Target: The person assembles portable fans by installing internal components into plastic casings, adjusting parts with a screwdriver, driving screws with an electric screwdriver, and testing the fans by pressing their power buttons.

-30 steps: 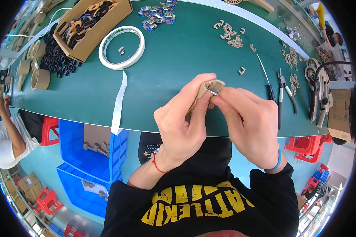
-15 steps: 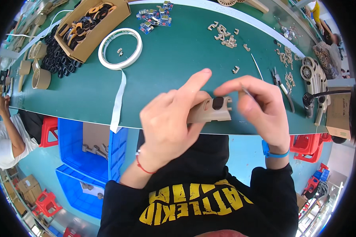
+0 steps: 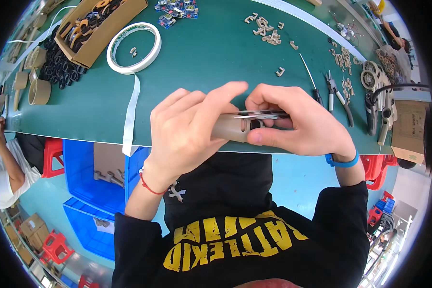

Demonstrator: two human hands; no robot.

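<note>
My left hand (image 3: 182, 129) is wrapped round a beige plastic shell (image 3: 228, 128), a curved handle-like part with a slot and a dark insert (image 3: 256, 125) near its right end. My right hand (image 3: 302, 120) pinches that end, its thumb lying beside the dark insert. Between the right fingers and the shell's far edge is a thin flat piece (image 3: 264, 114), seen nearly edge-on; its kind is hard to make out. The left index finger stretches over the shell toward the right hand. Both hands are just above the table's near edge.
On the green table (image 3: 192, 62) lie a white tape roll (image 3: 111, 53), a carton of rings (image 3: 84, 57), blue circuit boards (image 3: 177, 9) and small beige clips (image 3: 266, 31). A screwdriver (image 3: 317, 96) and pliers (image 3: 343, 103) lie to the right. Blue crates (image 3: 74, 168) stand below left.
My right hand has come left onto the shell's end, bringing the thin flat piece against it. The left hand and shell have shifted slightly left. The whole view has shifted a little.
</note>
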